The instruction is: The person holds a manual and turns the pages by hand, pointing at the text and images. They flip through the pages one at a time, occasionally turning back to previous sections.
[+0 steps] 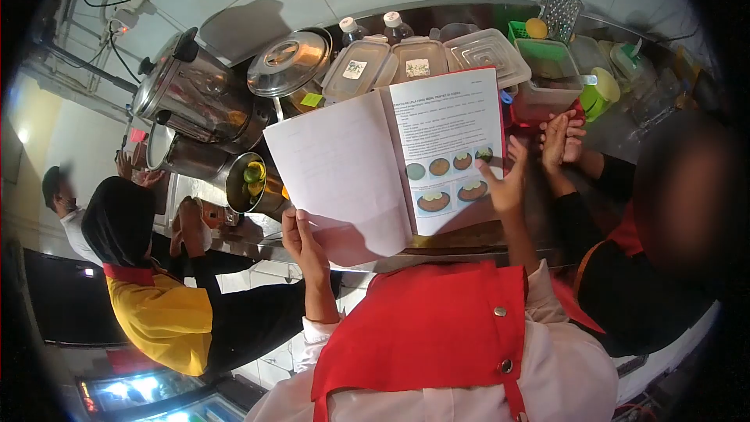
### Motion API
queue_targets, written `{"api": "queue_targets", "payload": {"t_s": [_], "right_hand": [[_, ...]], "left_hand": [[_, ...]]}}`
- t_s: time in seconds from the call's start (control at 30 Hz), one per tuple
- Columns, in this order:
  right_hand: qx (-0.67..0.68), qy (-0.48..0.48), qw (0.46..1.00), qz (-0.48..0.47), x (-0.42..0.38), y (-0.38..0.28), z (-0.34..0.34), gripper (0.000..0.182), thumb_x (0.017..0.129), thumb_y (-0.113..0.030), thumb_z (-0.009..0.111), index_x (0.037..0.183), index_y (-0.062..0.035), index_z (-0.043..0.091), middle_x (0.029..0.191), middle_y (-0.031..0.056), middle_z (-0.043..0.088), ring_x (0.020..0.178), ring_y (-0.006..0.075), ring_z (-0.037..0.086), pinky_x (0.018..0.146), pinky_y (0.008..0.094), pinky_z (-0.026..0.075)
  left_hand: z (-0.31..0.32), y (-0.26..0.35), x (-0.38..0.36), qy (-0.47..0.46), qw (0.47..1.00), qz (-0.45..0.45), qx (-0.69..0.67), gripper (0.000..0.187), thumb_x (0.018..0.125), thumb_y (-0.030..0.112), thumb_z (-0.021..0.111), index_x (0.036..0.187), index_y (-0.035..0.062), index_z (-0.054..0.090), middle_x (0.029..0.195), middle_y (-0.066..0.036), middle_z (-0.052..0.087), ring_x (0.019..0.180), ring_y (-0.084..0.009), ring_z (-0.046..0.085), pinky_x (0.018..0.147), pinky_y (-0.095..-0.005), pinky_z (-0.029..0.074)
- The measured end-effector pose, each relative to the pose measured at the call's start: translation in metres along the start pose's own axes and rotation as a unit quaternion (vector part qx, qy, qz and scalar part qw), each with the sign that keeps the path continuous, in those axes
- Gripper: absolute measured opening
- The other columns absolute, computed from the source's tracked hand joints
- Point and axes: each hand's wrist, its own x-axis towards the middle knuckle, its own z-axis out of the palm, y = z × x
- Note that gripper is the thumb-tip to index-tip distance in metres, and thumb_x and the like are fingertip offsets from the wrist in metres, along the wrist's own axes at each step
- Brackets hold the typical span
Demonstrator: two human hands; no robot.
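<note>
**Open booklet held over the desk**

Head view. Booklet [383, 164] spread open and held up above the near edge of the desk [469, 238], tilted toward the camera. Left hand [306, 246] closed on the bottom of the blank left page, thumb on top, fingers hidden behind the paper. Right hand [506, 180] against the lower right corner of the printed page, forefinger stretched out over the dish photos, other fingers behind the sheet; how firm that grip is cannot be told. Red apron [437, 320] filling the bottom of the frame.

Along the far edge of the desk: three lidded plastic boxes [418, 59] in a row, two bottles [375, 30] behind them, a pot lid [293, 59] just beside. Toward the far left corner, a large steel urn [195, 86]; below it a steel pot [254, 184] holding green fruit. Far right: green basket [547, 51] and grater [561, 12].

At the right, a co-worker's clasped hands [562, 137] just beside the booklet. At the left, a person in yellow sleeve [160, 316] by the desk's left edge.
</note>
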Motion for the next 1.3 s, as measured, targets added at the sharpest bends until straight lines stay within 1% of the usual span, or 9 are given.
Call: {"api": "queue_targets", "payload": {"t_s": [0.03, 0.07, 0.13, 0.17, 0.27, 0.67, 0.8, 0.97, 1.3], "right_hand": [[0.101, -0.023, 0.994, 0.045, 0.001, 0.012, -0.001, 0.064, 0.077, -0.017, 0.076, 0.128, -0.0019, 0.041, 0.112, 0.0148, 0.055, 0.103, 0.0217, 0.053, 0.088, 0.0343, 0.044], [0.101, -0.024, 0.994, 0.046, 0.001, 0.016, -0.008, 0.064, 0.077, -0.017, 0.076, 0.128, -0.0019, 0.041, 0.112, 0.0148, 0.055, 0.103, 0.0217, 0.053, 0.088, 0.0343, 0.044], [0.235, -0.095, 0.951, 0.179, 0.011, 0.018, -0.019, 0.043, 0.086, -0.019, 0.067, 0.119, 0.0035, 0.05, 0.105, 0.0107, 0.061, 0.097, 0.0176, 0.057, 0.086, 0.0289, 0.044], [0.189, -0.057, 0.967, 0.159, 0.01, 0.013, -0.023, 0.027, 0.091, -0.015, 0.061, 0.109, 0.0055, 0.058, 0.098, 0.0058, 0.063, 0.088, 0.0132, 0.059, 0.081, 0.0238, 0.045], [0.319, -0.136, 0.913, 0.213, 0.015, 0.031, -0.037, 0.023, 0.092, -0.014, 0.058, 0.106, 0.0038, 0.06, 0.097, 0.0043, 0.063, 0.086, 0.0106, 0.058, 0.078, 0.0225, 0.045], [0.379, -0.182, 0.871, 0.254, 0.014, 0.011, -0.044, 0.027, 0.093, -0.023, 0.057, 0.105, 0.0013, 0.062, 0.097, 0.0042, 0.064, 0.09, 0.0102, 0.057, 0.084, 0.0235, 0.041], [0.398, -0.186, 0.865, 0.242, 0.013, 0.006, -0.046, 0.028, 0.094, -0.023, 0.055, 0.106, 0.0017, 0.062, 0.098, 0.005, 0.065, 0.09, 0.0112, 0.059, 0.084, 0.0241, 0.042], [0.474, -0.217, 0.815, 0.252, 0.012, 0.006, -0.051, 0.025, 0.095, -0.02, 0.052, 0.107, 0.0, 0.061, 0.101, 0.0068, 0.066, 0.09, 0.0127, 0.062, 0.081, 0.0254, 0.045], [0.499, -0.215, 0.798, 0.26, 0.01, 0.012, -0.047, 0.023, 0.095, -0.017, 0.051, 0.108, -0.0012, 0.062, 0.103, 0.0075, 0.066, 0.092, 0.0136, 0.062, 0.081, 0.0266, 0.046]], "left_hand": [[-0.001, 0.002, -0.002, 0.0, 1.0, -0.002, 0.001, 0.018, 0.097, 0.019, 0.049, 0.089, 0.0042, 0.054, 0.082, 0.003, 0.05, 0.079, -0.0058, 0.043, 0.073, -0.0207, 0.034], [0.0, 0.006, -0.003, 0.001, 1.0, -0.004, 0.006, 0.017, 0.097, 0.018, 0.047, 0.09, 0.0044, 0.053, 0.081, 0.003, 0.049, 0.077, -0.005, 0.042, 0.071, -0.0201, 0.034], [0.005, 0.005, 0.001, 0.002, 1.0, 0.0, 0.002, 0.016, 0.098, 0.017, 0.046, 0.091, 0.0045, 0.052, 0.08, 0.004, 0.048, 0.075, -0.0042, 0.041, 0.069, -0.0195, 0.034], [0.003, 0.003, 0.001, 0.001, 1.0, 0.004, 0.005, 0.016, 0.098, 0.017, 0.047, 0.091, 0.0047, 0.052, 0.08, 0.004, 0.048, 0.075, -0.0042, 0.041, 0.068, -0.0196, 0.034], [0.0, 0.002, -0.001, 0.002, 1.0, -0.008, 0.011, 0.015, 0.098, 0.017, 0.047, 0.091, 0.0044, 0.052, 0.08, 0.004, 0.048, 0.074, -0.0043, 0.04, 0.069, -0.0197, 0.034], [0.0, -0.001, -0.001, 0.0, 0.999, 0.013, 0.044, 0.018, 0.098, 0.019, 0.047, 0.092, 0.0034, 0.053, 0.079, 0.004, 0.047, 0.073, -0.0039, 0.038, 0.066, -0.0191, 0.032], [0.0, 0.0, -0.001, 0.005, 0.999, 0.017, 0.051, 0.017, 0.098, 0.018, 0.047, 0.093, 0.0036, 0.053, 0.079, 0.004, 0.047, 0.072, -0.0041, 0.037, 0.065, -0.0191, 0.031], [0.002, 0.003, -0.002, 0.011, 0.999, 0.017, 0.033, 0.016, 0.098, 0.017, 0.046, 0.094, 0.0031, 0.053, 0.08, 0.003, 0.049, 0.074, -0.0046, 0.041, 0.067, -0.0194, 0.034], [0.003, 0.005, -0.004, 0.012, 0.998, 0.027, 0.048, 0.015, 0.098, 0.016, 0.045, 0.095, 0.0022, 0.052, 0.086, 0.0, 0.052, 0.079, -0.0065, 0.046, 0.072, -0.0215, 0.038]]}}
